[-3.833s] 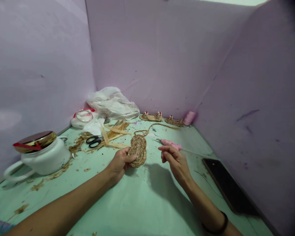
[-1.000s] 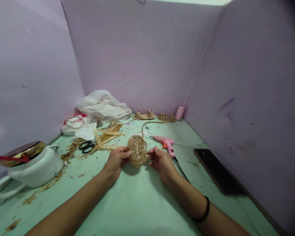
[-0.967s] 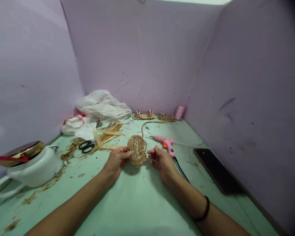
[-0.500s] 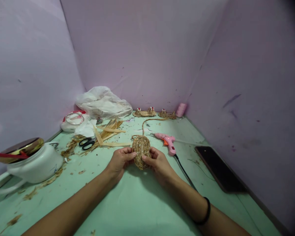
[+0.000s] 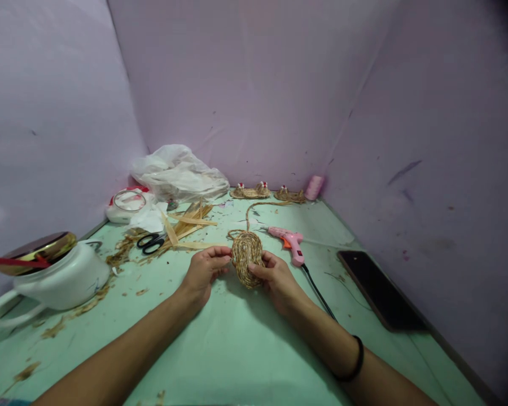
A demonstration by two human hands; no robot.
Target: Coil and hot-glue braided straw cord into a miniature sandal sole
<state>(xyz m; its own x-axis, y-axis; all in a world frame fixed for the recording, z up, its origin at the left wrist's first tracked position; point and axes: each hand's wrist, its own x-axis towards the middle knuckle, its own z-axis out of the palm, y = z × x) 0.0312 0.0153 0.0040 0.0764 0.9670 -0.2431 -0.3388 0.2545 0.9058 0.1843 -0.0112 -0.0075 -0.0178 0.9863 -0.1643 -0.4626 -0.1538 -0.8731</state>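
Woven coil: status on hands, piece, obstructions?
Right hand grips woven coil. Left hand at its left edge, contact unclear. Loose cord trails off far end. Pink glue gun lies beyond right hand.

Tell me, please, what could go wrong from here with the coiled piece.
The pink glue gun lies just beyond the right hand; if hot, its nozzle might burn a finger. Its black cable runs down to the right forearm and could get dragged. The loose rope tail of the coiled piece passes near the nozzle and might snag.
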